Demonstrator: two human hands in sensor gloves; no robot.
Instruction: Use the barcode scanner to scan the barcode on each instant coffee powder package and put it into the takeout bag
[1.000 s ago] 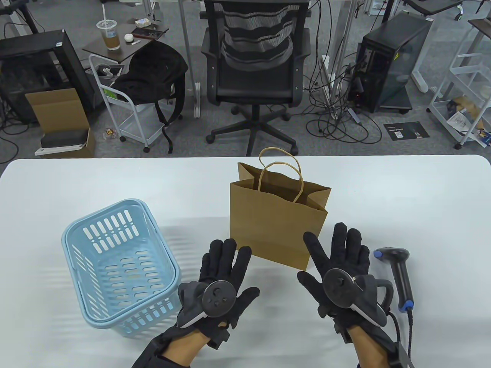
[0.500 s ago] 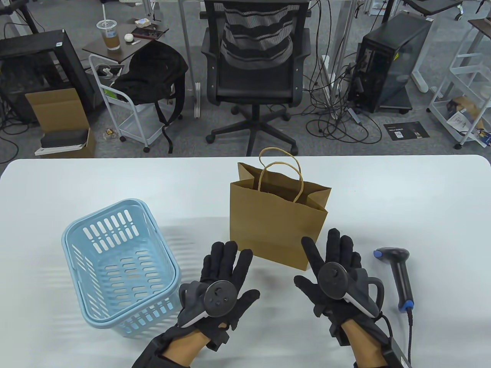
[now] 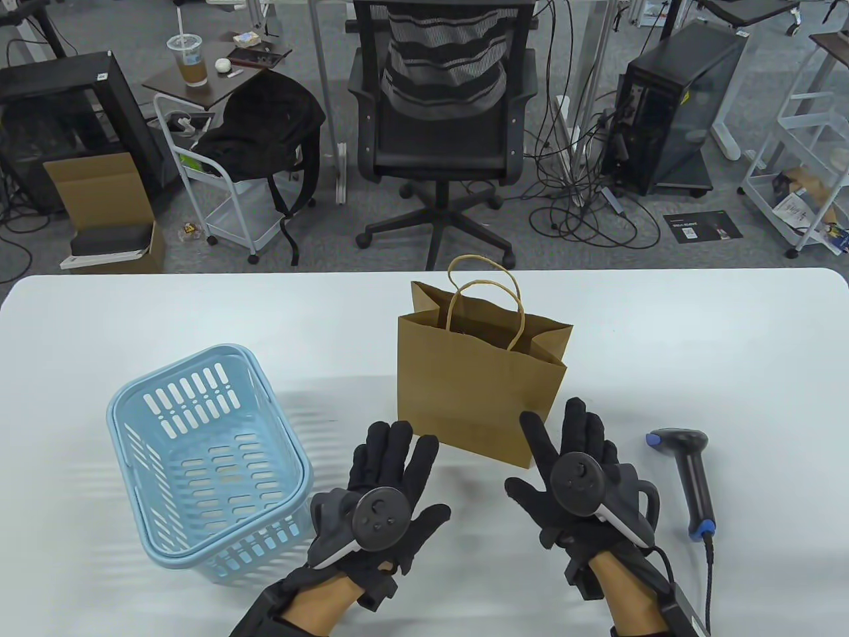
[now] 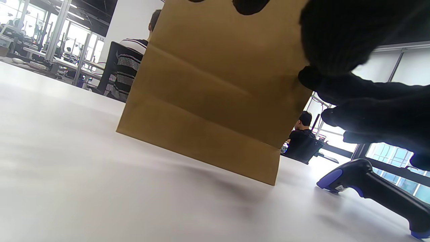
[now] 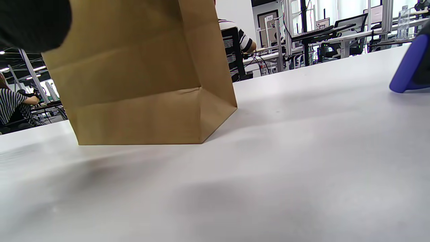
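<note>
The brown paper takeout bag [image 3: 481, 385] stands upright and open at mid-table, and also fills the left wrist view [image 4: 215, 90] and the right wrist view [image 5: 134, 84]. A black barcode scanner [image 3: 693, 478] with blue trim lies on the table at the right [image 4: 373, 188]. My left hand [image 3: 391, 458] hovers flat with fingers spread, just in front of the bag's lower left corner, holding nothing. My right hand [image 3: 570, 438] is flat with straight fingers in front of the bag's lower right corner, left of the scanner. No coffee package is visible.
A light blue plastic basket [image 3: 209, 458] lies on the table [image 3: 663, 345] at the left, with nothing visible inside it. The scanner's cable [image 3: 710, 577] runs toward the front edge. An office chair [image 3: 441, 126] stands beyond the far edge.
My right hand has drawn back toward me and a little left, away from the scanner. The left hand has slid slightly nearer too. Bag, basket and scanner stay put.
</note>
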